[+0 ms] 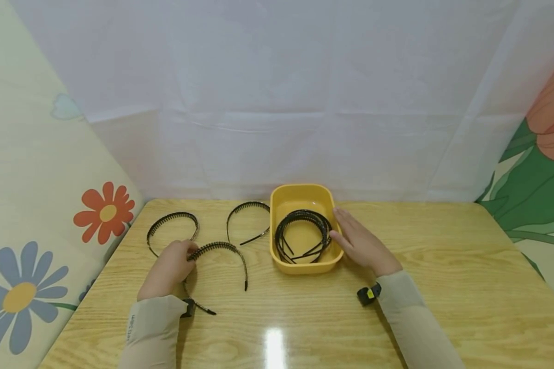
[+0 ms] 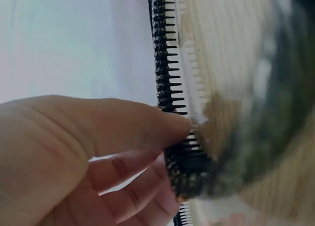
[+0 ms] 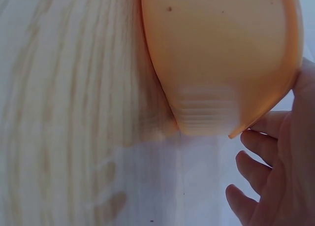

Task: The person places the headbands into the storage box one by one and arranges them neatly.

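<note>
My left hand pinches a black toothed headband between thumb and fingers, above the left part of the table. The left wrist view shows the thumb pressed on the band's comb teeth. My right hand lies against the right side of a yellow plastic bin, its thumb by the rim. In the right wrist view its fingers are loosely extended at the bin's edge. Several black headbands lie nested inside the bin.
Another headband lies behind the left hand. One more headband is between it and the bin, reaching the bin's left wall. The wooden table ends at a white cloth behind, with flower-patterned cloth at the sides.
</note>
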`<state>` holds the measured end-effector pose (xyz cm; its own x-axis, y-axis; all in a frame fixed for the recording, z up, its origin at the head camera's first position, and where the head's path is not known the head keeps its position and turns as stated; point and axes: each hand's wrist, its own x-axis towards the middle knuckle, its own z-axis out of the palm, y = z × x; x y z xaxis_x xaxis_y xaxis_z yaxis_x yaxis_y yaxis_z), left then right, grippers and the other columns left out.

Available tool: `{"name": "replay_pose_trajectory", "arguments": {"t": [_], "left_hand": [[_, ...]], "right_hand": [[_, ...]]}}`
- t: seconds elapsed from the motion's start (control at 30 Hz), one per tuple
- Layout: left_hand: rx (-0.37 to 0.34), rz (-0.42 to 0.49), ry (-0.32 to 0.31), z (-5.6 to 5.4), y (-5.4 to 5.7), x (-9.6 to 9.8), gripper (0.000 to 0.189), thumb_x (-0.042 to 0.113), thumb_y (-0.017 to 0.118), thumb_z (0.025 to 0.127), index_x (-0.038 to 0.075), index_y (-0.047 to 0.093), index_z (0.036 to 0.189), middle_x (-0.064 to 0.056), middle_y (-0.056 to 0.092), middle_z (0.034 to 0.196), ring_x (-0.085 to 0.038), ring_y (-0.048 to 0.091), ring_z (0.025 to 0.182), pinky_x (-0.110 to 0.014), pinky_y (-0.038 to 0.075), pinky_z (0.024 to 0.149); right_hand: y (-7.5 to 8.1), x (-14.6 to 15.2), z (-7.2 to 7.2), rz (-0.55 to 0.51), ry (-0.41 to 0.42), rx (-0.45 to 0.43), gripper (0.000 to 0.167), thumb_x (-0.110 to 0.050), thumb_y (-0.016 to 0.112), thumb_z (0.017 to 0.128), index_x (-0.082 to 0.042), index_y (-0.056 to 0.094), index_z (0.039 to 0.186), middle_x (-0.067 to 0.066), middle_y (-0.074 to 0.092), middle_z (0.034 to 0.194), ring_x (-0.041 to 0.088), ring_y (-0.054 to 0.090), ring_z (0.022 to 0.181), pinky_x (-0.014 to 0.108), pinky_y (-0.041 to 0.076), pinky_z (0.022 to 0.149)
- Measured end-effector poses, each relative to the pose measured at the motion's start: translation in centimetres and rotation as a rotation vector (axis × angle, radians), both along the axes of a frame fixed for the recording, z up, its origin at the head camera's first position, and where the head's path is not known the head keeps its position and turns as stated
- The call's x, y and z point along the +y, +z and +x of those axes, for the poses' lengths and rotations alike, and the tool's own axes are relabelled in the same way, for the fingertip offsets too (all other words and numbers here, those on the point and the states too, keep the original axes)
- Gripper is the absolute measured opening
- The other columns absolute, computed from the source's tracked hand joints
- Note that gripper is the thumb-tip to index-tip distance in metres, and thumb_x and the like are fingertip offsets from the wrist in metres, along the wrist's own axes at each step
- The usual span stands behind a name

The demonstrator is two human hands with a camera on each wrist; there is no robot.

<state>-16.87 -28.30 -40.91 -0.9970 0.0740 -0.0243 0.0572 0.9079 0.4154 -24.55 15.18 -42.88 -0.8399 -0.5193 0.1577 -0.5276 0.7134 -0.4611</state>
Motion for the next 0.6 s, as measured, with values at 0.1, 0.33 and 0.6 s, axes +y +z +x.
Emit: {"name": "replay_pose_trajectory", "arguments": {"t": [0.1, 0.33, 0.6], "left_hand": [[-0.005, 0.003, 0.029, 0.1, 0.0, 0.0, 0.031, -0.006, 0.056, 0.089, -0.011, 0.061, 0.119, -0.030, 0.066, 0.111, -0.046, 0.064, 0.104, -0.057, 0.054, 0.086], [-0.078, 0.115, 0.076, 0.5, 0.4, -0.6, 0.031, 0.006, 0.050, 0.098, -0.003, 0.058, 0.127, -0.029, 0.067, 0.114, -0.034, 0.065, 0.094, -0.048, 0.054, 0.075], [-0.178, 0.405, 0.062, 0.5, 0.2, -1.8, 0.039, 0.013, 0.048, 0.108, -0.014, 0.053, 0.135, -0.011, 0.075, 0.098, -0.021, 0.069, 0.091, -0.037, 0.055, 0.077]], "right_hand": [[0.1, 0.0, 0.1, -0.001, -0.004, -0.019, 0.068, -0.043, 0.036, 0.111, -0.004, 0.016, 0.162, 0.018, 0.017, 0.167, 0.037, 0.016, 0.154, 0.054, 0.018, 0.124], [0.2, -0.1, 0.2, -0.002, -0.003, -0.030, 0.069, -0.044, 0.036, 0.110, -0.004, 0.016, 0.162, 0.018, 0.016, 0.167, 0.036, 0.016, 0.154, 0.054, 0.018, 0.124], [0.2, -0.1, 0.1, -0.003, -0.002, -0.030, 0.069, -0.044, 0.036, 0.110, -0.003, 0.016, 0.162, 0.018, 0.016, 0.168, 0.036, 0.016, 0.154, 0.054, 0.018, 0.124]]}}
